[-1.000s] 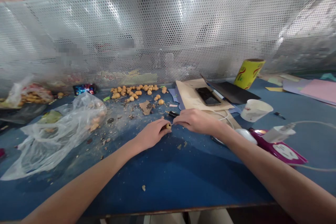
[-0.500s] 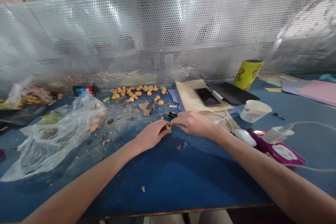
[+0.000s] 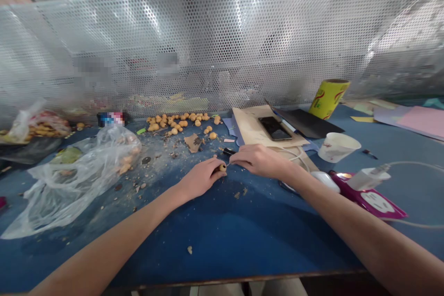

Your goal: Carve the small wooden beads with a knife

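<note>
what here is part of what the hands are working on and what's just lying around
Part of the work: the tan bead in the left hand, the right hand next to it, the black tool, the pile of tan beads, the plastic bag holding more.

Just lying around: the phone, white cup, yellow roll, pink paper.

A small craft workshop is indicated here. A blue-topped workbench (image 3: 222, 240) is backed by a perforated metal screen (image 3: 222, 46). Small tan gourd-shaped pieces (image 3: 176, 122) are gathered in a loose cluster, and the surface around them is littered with shavings (image 3: 163, 162). A clear plastic bag (image 3: 83, 180) is heaped to one side, while sheets of coloured paper (image 3: 419, 120) are spread on the other, near an upright yellow roll (image 3: 328, 98).
</note>
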Available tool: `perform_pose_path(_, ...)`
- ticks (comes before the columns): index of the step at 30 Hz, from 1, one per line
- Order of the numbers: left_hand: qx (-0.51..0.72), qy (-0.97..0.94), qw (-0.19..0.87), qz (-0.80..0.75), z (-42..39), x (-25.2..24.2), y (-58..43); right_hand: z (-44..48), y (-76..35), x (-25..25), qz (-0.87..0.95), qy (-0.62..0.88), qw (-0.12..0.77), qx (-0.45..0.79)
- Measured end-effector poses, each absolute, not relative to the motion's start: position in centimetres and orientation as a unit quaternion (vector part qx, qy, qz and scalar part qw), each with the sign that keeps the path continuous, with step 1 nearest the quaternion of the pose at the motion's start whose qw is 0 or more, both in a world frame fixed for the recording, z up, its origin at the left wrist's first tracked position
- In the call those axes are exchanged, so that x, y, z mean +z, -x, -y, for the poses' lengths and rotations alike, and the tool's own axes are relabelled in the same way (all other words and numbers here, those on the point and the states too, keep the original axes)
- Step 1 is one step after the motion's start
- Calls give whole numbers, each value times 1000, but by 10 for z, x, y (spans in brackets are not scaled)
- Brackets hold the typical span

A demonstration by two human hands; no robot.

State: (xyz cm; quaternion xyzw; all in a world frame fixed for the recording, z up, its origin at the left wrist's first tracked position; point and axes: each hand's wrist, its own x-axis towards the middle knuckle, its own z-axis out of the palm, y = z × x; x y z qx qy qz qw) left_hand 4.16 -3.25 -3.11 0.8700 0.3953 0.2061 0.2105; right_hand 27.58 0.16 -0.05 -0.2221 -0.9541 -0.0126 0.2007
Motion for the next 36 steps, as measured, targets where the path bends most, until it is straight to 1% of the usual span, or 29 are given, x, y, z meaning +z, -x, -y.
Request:
perform_pose_path(8,205,-871,215,-392,32,-31,-42,2,-268,1,962,202,181,-5)
perform_pose_path(15,201,-867,216,-401,32,-32,-42,3,-267,-1,960,201,190,-37)
perform_pose_path(19,205,-870,216,-393,31,-34,-42,5,-268,3,964,193,183,-30)
perform_pose_path(27,208,-867,211,-402,31,-33,-42,5,-265,-5,958,222,175,-35)
perform_pose_path(36,205,-868,199,-406,31,-33,-43,5,-266,-3,957,232,171,-33)
